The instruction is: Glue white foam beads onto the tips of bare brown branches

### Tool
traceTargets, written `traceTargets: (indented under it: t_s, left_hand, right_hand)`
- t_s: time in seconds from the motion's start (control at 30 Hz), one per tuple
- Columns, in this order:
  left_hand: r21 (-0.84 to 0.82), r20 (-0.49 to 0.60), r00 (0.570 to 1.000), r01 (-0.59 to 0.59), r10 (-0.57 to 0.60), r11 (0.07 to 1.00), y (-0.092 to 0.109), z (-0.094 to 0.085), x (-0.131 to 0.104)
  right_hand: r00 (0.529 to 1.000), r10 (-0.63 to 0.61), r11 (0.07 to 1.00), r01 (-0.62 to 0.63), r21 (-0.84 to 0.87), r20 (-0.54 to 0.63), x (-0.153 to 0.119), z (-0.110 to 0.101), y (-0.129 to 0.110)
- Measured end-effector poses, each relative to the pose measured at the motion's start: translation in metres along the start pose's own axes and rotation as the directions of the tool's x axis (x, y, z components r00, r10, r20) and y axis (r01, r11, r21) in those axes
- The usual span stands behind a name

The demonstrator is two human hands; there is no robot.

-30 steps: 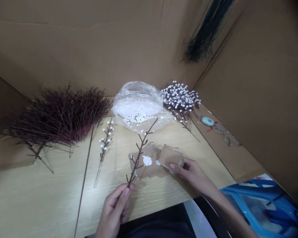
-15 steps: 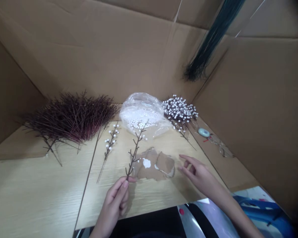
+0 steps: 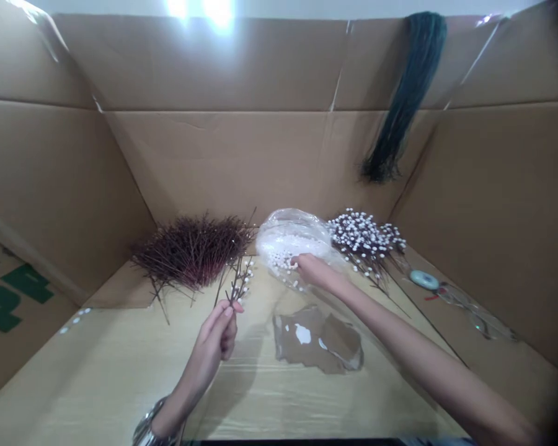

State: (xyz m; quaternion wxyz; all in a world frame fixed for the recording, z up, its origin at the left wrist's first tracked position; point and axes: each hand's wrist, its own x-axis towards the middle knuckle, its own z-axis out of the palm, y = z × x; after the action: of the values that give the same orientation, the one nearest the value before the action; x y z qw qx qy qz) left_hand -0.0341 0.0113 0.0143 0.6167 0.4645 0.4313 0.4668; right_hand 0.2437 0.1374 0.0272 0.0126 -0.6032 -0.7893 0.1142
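In my left hand, thumb and fingers pinch the lower end of a bare brown twig, held upright above the table. Behind it lies a twig with white berries, partly overlapped. My right hand is at the mouth of a clear plastic bag, its fingers drawn together at the loose white berries. Whatever is between those fingertips is too small to make out. Nearer me, a torn piece of cardboard carries a blob of white paste.
Bare brown twigs are heaped at the back left. White-berried twigs are piled right of the bag. A pale green oval object and eyeglasses lie at the right. Dark green strands hang on the cardboard wall.
My right hand has moved from beside the torn cardboard forward to the berries in the bag. My left hand still holds the twig, now nearer the berried one. The view has tilted upward.
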Motion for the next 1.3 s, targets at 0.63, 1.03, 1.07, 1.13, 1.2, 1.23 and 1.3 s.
traceTargets:
  t_s: [0.63,1.03,1.07,1.13,1.2,1.23,1.3]
  left_hand:
    - [0.122,0.028,0.997,-0.078,0.075,0.99,-0.039,0.015,0.066]
    - [0.158,-0.049,0.994,-0.093,0.102,0.983,-0.048,0.016,0.06]
    - [0.167,-0.058,0.992,-0.099,0.11,0.981,-0.048,0.016,0.059]
    - [0.188,-0.07,0.989,-0.114,0.129,0.975,-0.049,0.017,0.057]
    - [0.212,-0.076,0.986,-0.131,0.149,0.968,-0.049,0.017,0.054]
    - [0.222,-0.078,0.984,-0.137,0.158,0.965,-0.049,0.017,0.053]
    - [0.255,-0.076,0.981,-0.156,0.181,0.954,-0.049,0.017,0.052]
  right_hand:
    - [0.965,0.017,0.951,0.066,0.301,-0.263,0.008,0.029,0.002]
    - [0.94,0.266,0.113,0.19,0.975,-0.214,-0.069,0.029,-0.032]
    - [0.947,0.272,0.007,0.172,0.985,-0.168,-0.071,0.031,-0.037]
    - [0.96,0.263,-0.081,0.121,0.989,-0.096,-0.071,0.036,-0.047]
    - [0.968,0.248,-0.103,0.059,0.993,-0.032,-0.071,0.041,-0.057]
    - [0.97,0.243,-0.1,0.036,0.994,-0.01,-0.072,0.043,-0.062]
    - [0.968,0.25,-0.084,0.028,0.996,-0.006,-0.074,0.045,-0.068]
